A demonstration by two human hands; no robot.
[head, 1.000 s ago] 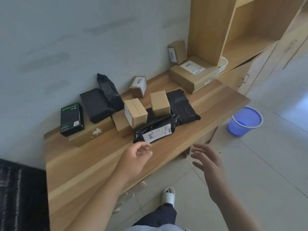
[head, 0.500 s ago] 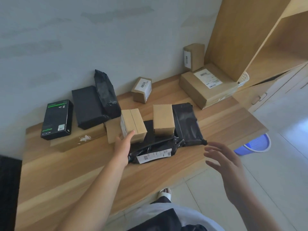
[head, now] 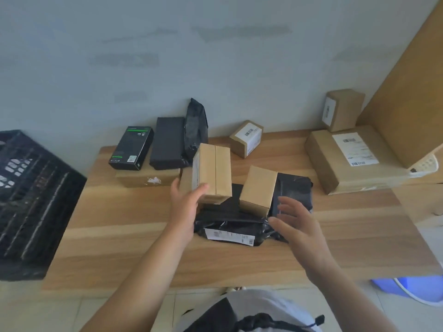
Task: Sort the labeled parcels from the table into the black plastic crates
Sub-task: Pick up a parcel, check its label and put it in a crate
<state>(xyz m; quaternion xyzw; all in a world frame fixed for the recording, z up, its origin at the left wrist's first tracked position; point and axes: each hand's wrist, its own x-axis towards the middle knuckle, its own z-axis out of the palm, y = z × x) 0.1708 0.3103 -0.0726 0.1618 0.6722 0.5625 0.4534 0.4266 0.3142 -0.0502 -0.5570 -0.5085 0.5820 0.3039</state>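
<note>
My left hand [head: 185, 207] grips the near end of a small brown cardboard box [head: 212, 172] and tilts it up off a black poly mailer with a white label [head: 231, 230]. A second small brown box [head: 257, 190] stands on that mailer to the right. My right hand [head: 296, 222] hovers open just right of this box, fingers spread, holding nothing. A black plastic crate [head: 31, 202] stands at the left end of the wooden table [head: 124, 231].
Along the wall lie a black-green retail box [head: 131, 147], black wrapped parcels [head: 169, 142], a labeled small box [head: 247, 137], a large labeled carton [head: 347, 159] and a small box [head: 342, 109] on it. A wooden cabinet [head: 407, 97] stands right. A blue bucket [head: 407, 289] sits on the floor.
My left hand reached the small brown box and now grips and tilts it up. My right hand moved in over the table beside the second box. The view shifted left, showing the crate.
</note>
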